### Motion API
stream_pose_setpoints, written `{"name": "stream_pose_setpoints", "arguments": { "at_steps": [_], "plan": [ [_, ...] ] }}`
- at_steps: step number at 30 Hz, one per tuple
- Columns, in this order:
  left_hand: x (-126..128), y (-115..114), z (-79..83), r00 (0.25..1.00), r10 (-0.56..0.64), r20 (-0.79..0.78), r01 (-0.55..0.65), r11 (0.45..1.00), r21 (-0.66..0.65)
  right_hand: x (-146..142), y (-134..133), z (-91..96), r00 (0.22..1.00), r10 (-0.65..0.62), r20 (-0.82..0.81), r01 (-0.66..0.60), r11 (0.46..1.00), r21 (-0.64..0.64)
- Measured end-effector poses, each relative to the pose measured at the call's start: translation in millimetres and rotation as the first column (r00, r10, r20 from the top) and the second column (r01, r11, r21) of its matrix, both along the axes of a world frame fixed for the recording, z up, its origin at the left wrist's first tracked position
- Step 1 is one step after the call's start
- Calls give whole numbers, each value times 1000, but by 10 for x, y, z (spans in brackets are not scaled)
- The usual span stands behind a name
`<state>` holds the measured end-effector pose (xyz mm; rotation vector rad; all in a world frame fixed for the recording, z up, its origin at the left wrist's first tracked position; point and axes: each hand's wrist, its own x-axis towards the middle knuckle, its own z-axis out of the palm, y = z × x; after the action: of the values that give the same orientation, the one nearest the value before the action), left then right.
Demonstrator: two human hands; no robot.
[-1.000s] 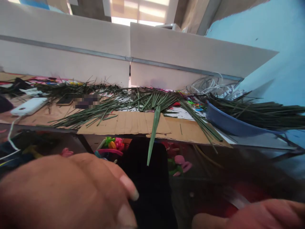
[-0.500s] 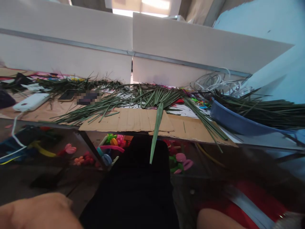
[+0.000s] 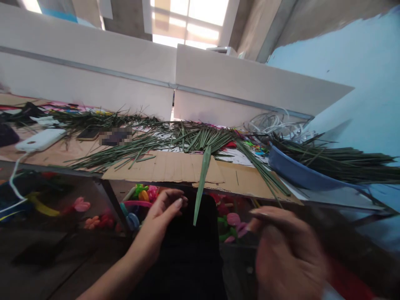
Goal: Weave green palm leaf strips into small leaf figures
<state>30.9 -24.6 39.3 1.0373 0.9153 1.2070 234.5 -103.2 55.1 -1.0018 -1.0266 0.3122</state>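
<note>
A green pointed leaf piece [image 3: 202,179] lies over the cardboard [image 3: 165,166] and sticks out past the table's front edge. Left of its tip is my left hand [image 3: 165,210], palm inward, fingers loosely bent and thumb apart, holding nothing visible. My right hand [image 3: 287,246] is to the right of the leaf tip, below the table edge. Its fingers look curled, but motion blurs it and I cannot see whether anything is in it. Neither hand touches the leaf piece. Behind it, a fan of narrow green leaf strips [image 3: 206,137] is spread on the table.
More leaf strips [image 3: 125,150] lie left, near a white power bank [image 3: 40,139] with a cable and a phone [image 3: 88,133]. A blue basin [image 3: 300,166] of dark leaves stands right, beside coiled white tubing [image 3: 278,123]. Colourful balloon pieces [image 3: 233,218] are under the table; white panels [image 3: 250,79] stand behind.
Both hands have come up into view: my left hand from the lower left toward the leaf tip, my right hand from the lower right. The view has tilted upward slightly. The leaf piece stays in place.
</note>
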Motion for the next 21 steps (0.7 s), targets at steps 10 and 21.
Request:
{"name": "stream_pose_setpoints", "arguments": {
  "at_steps": [10, 21],
  "plan": [
    [514, 257, -634, 966, -256, -22, 250, 956, -152, -146, 755, -923, 882, 300, -364, -427, 836, -346],
    [430, 145, -975, 969, -237, 64, 245, 943, -225, -266, 727, -1178, 796, 355, -491, -545, 773, -325]
  ]
}}
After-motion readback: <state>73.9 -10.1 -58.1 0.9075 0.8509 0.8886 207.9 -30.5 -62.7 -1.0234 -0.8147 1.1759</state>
